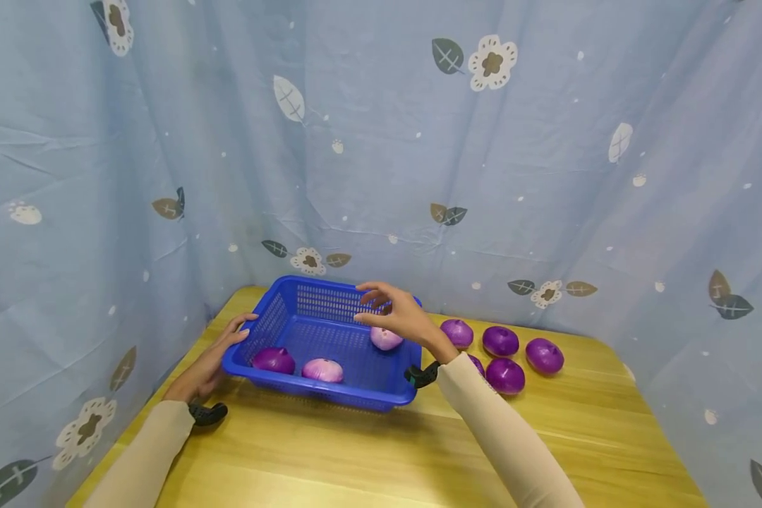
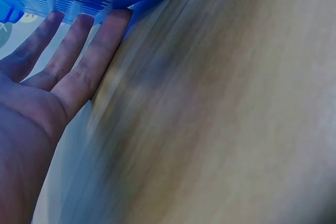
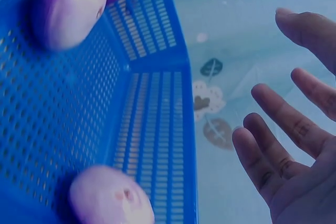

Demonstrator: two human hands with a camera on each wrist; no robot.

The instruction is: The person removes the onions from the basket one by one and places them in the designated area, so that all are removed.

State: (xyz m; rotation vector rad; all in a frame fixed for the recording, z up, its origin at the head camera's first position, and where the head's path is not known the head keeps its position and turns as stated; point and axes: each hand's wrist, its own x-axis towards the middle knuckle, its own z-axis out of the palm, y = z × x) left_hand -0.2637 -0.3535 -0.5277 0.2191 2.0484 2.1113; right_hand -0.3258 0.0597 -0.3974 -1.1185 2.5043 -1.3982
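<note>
A blue plastic basket (image 1: 330, 321) with slotted walls stands on the table. Inside are a dark purple onion (image 1: 274, 360), a pale pinkish onion (image 1: 322, 370) near the front wall, and another pale onion (image 1: 386, 339) toward the right. My left hand (image 1: 219, 353) holds the basket's left rim; in the left wrist view, three fingertips touch the outside wall from below. My right hand (image 1: 396, 314) is raised over the right side of the basket, just above the pale onion. Its thumb and fingers are spread apart, with nothing between them, as the right wrist view confirms.
Right of the basket several purple onions (image 1: 500, 341) lie on the yellow wooden table (image 1: 292, 451); one is partly hidden by the right sleeve. A blue patterned curtain (image 1: 381, 141) hangs behind the table and along both sides.
</note>
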